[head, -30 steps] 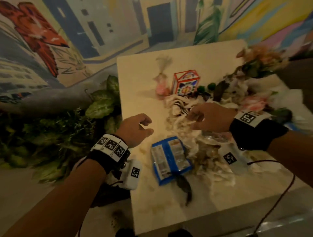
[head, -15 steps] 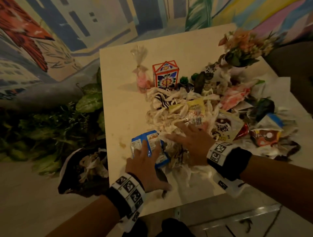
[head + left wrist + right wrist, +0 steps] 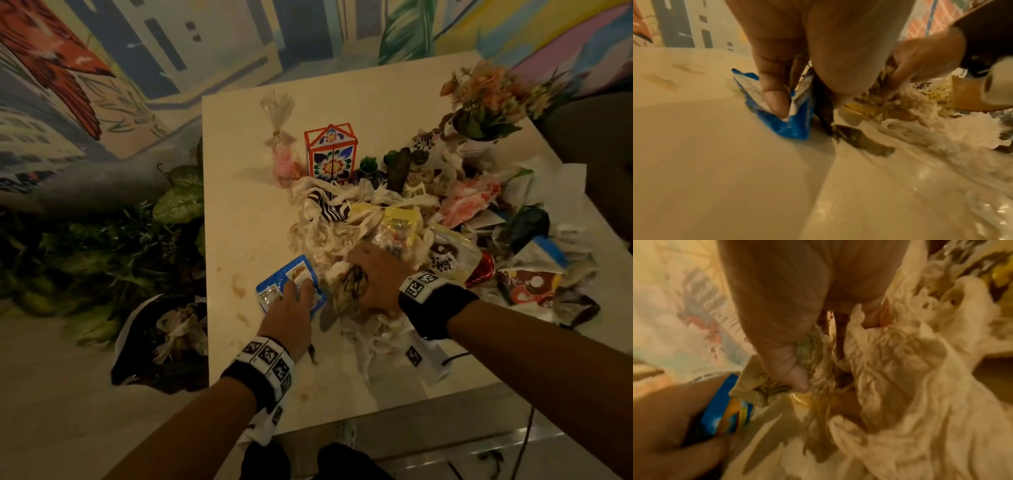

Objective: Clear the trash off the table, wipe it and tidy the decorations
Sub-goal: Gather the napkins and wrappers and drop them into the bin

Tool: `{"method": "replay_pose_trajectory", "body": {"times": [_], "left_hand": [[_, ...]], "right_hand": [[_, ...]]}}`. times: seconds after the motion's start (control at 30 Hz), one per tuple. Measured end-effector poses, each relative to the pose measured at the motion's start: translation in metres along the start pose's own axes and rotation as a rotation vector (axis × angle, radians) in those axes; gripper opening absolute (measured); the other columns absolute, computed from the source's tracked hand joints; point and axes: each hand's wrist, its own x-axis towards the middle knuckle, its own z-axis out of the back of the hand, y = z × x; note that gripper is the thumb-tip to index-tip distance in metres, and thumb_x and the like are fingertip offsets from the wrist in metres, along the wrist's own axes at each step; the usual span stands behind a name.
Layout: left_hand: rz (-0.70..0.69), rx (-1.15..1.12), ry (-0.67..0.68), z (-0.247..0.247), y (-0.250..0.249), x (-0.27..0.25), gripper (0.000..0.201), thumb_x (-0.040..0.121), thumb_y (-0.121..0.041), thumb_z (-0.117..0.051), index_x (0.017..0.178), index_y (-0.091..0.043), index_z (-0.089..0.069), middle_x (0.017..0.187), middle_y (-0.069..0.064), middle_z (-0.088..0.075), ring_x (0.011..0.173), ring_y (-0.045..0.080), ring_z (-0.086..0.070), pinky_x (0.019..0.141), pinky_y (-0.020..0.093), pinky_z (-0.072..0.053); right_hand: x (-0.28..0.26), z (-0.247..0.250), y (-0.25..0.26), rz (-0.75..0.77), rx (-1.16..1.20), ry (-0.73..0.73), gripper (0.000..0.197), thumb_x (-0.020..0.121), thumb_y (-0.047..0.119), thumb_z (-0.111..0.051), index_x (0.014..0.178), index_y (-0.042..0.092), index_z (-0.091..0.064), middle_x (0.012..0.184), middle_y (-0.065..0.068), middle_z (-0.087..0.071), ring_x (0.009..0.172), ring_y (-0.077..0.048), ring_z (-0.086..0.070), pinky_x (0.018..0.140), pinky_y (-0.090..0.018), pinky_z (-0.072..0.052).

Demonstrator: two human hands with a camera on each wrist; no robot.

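A heap of crumpled white tissue (image 3: 318,236) and snack wrappers covers the middle and right of the cream table (image 3: 239,171). At the heap's near left edge lies a blue wrapper (image 3: 270,291). My left hand (image 3: 298,291) rests on it, and in the left wrist view the thumb (image 3: 774,100) pinches the blue wrapper (image 3: 789,126) against the fingers. Just to its right, my right hand (image 3: 356,281) grips a wad of tissue with brownish scraps. The right wrist view shows its thumb (image 3: 785,366) dug into the tissue (image 3: 900,369), with the blue wrapper (image 3: 721,412) beside it.
Behind the heap stand a painted box (image 3: 330,154), a pink favour bag (image 3: 284,161), small cacti (image 3: 368,164) and a flower pot (image 3: 486,99). More wrappers (image 3: 527,284) lie at the right. A black trash bag (image 3: 161,339) sits on the floor left of the table, near leafy plants (image 3: 102,240).
Both hands have come down from above the table onto the trash. The left now pinches the blue wrapper, and the right has closed on the tissue wad.
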Motion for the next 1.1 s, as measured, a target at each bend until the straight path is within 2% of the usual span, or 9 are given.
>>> {"method": "replay_pose_trajectory", "body": {"times": [0.07, 0.23, 0.33, 0.4, 0.5, 0.6, 0.67, 0.9, 1.1], "left_hand": [[0.011, -0.038, -0.017, 0.007, -0.002, 0.004, 0.072, 0.081, 0.006, -0.053, 0.143, -0.014, -0.023, 0.139, 0.012, -0.031, 0.098, 0.032, -0.059, 0.07, 0.031, -0.049], [0.122, -0.26, -0.167, 0.036, -0.002, 0.015, 0.075, 0.082, 0.006, -0.047, 0.148, -0.019, -0.021, 0.14, 0.011, -0.035, 0.104, 0.04, -0.056, 0.075, 0.041, -0.05], [0.038, -0.201, -0.253, 0.054, -0.008, 0.026, 0.091, 0.076, 0.005, -0.052, 0.149, -0.033, -0.013, 0.137, 0.006, -0.032, 0.065, 0.033, -0.054, 0.052, 0.036, -0.044], [-0.04, -0.081, -0.216, 0.058, -0.015, 0.036, 0.092, 0.079, 0.002, -0.051, 0.146, -0.045, -0.007, 0.144, 0.006, -0.022, 0.053, 0.027, -0.048, 0.046, 0.03, -0.037], [-0.057, 0.044, -0.075, 0.056, -0.027, 0.053, 0.079, 0.086, -0.007, -0.049, 0.143, -0.047, -0.012, 0.152, 0.008, -0.01, 0.079, 0.036, -0.06, 0.058, 0.036, -0.05], [-0.002, 0.109, 0.085, 0.042, -0.031, 0.065, 0.064, 0.092, -0.028, -0.051, 0.145, -0.042, -0.017, 0.155, 0.009, -0.002, 0.116, 0.039, -0.052, 0.08, 0.044, -0.053], [0.028, 0.096, 0.075, 0.032, -0.031, 0.067, 0.063, 0.091, -0.036, -0.054, 0.145, -0.04, -0.021, 0.155, 0.011, -0.003, 0.115, 0.042, -0.053, 0.084, 0.045, -0.052], [0.042, 0.084, -0.008, 0.025, -0.038, 0.067, 0.057, 0.089, 0.0, -0.047, 0.14, -0.025, -0.035, 0.152, 0.018, -0.008, 0.099, 0.04, -0.06, 0.077, 0.043, -0.054], [-0.029, -0.153, -0.119, 0.037, -0.02, 0.067, 0.051, 0.088, -0.005, -0.054, 0.137, -0.017, -0.044, 0.138, 0.012, -0.036, 0.097, 0.037, -0.056, 0.079, 0.034, -0.044]], "right_hand": [[-0.003, 0.009, -0.005, -0.051, 0.128, -0.055, 0.08, 0.068, 0.031, -0.077, 0.137, 0.018, -0.037, 0.139, -0.007, -0.038, 0.125, -0.029, -0.043, 0.101, -0.035, -0.042], [-0.018, 0.039, -0.017, -0.104, 0.356, -0.236, 0.077, 0.066, 0.025, -0.081, 0.132, 0.016, -0.043, 0.11, 0.001, -0.049, 0.099, -0.019, -0.05, 0.084, -0.03, -0.046], [-0.024, 0.052, -0.027, -0.129, 0.448, -0.279, 0.083, 0.066, 0.022, -0.081, 0.138, 0.021, -0.038, 0.112, 0.002, -0.047, 0.099, -0.017, -0.051, 0.085, -0.03, -0.047], [-0.028, 0.056, -0.028, -0.102, 0.491, -0.324, 0.075, 0.066, 0.019, -0.082, 0.131, 0.021, -0.045, 0.108, 0.002, -0.05, 0.095, -0.017, -0.053, 0.083, -0.03, -0.048], [-0.031, 0.059, -0.028, -0.087, 0.537, -0.397, 0.064, 0.064, 0.013, -0.081, 0.12, 0.019, -0.052, 0.101, -0.001, -0.057, 0.089, -0.02, -0.057, 0.076, -0.03, -0.049], [-0.033, 0.063, -0.028, -0.089, 0.548, -0.466, 0.054, 0.064, 0.008, -0.077, 0.112, 0.018, -0.054, 0.1, -0.007, -0.061, 0.087, -0.026, -0.061, 0.073, -0.039, -0.054], [-0.037, 0.07, -0.028, -0.077, 0.567, -0.526, 0.051, 0.064, 0.005, -0.077, 0.109, 0.014, -0.055, 0.097, -0.008, -0.06, 0.086, -0.027, -0.06, 0.073, -0.04, -0.053], [-0.045, 0.098, -0.023, -0.024, 0.649, -0.722, 0.045, 0.061, 0.003, -0.08, 0.095, 0.014, -0.053, 0.091, -0.011, -0.062, 0.08, -0.024, -0.059, 0.069, -0.039, -0.054], [-0.042, 0.102, -0.027, -0.027, 0.628, -0.734, 0.047, 0.058, 0.004, -0.081, 0.091, 0.019, -0.051, 0.088, -0.009, -0.063, 0.08, -0.026, -0.062, 0.065, -0.035, -0.054]]}}
